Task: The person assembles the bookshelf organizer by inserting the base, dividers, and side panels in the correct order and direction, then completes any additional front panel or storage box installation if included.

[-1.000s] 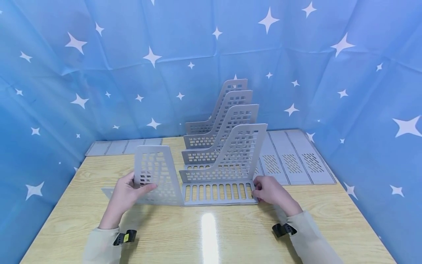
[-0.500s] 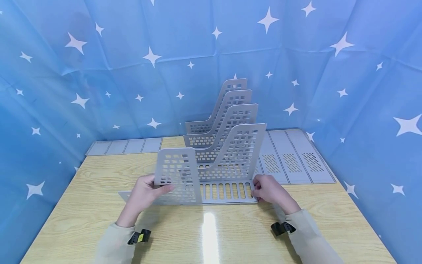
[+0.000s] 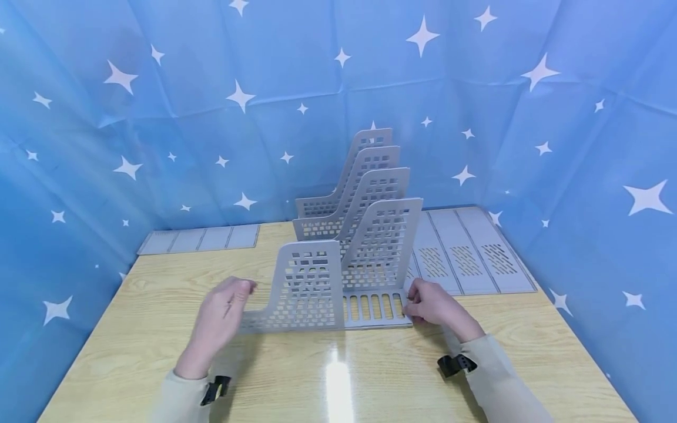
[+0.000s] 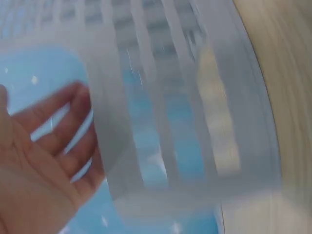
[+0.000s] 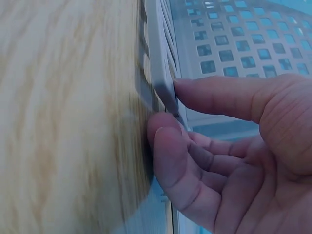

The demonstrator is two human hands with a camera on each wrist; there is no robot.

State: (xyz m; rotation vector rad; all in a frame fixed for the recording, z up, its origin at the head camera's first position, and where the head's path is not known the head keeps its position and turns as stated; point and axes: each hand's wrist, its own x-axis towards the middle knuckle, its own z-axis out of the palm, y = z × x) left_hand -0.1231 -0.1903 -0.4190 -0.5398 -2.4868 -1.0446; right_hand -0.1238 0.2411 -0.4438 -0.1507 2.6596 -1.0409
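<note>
A grey perforated divider panel (image 3: 312,288) stands at the front left of a slotted grey base (image 3: 378,308). My left hand (image 3: 222,320) is beside the panel's low left end. In the left wrist view, that hand's fingers (image 4: 63,131) are loosely extended behind the blurred panel (image 4: 107,126), with the thumb apart; whether the fingertips touch it is unclear. My right hand (image 3: 436,308) holds the base's front right corner. In the right wrist view, the thumb (image 5: 219,95) lies on the base's edge (image 5: 161,63) and curled fingertips are under it.
Several matching upright dividers (image 3: 383,241) stand in a row on the base behind. Flat grey panels (image 3: 465,252) lie at the back right of the wooden table (image 3: 285,382), and a flat grey strip (image 3: 198,238) at the back left. A blue star-patterned curtain (image 3: 174,141) surrounds the table.
The front divider panel has moved right along the base's front, carried by my left hand. That hand has since let go and drawn back slightly left. My right hand has stayed at the corner.
</note>
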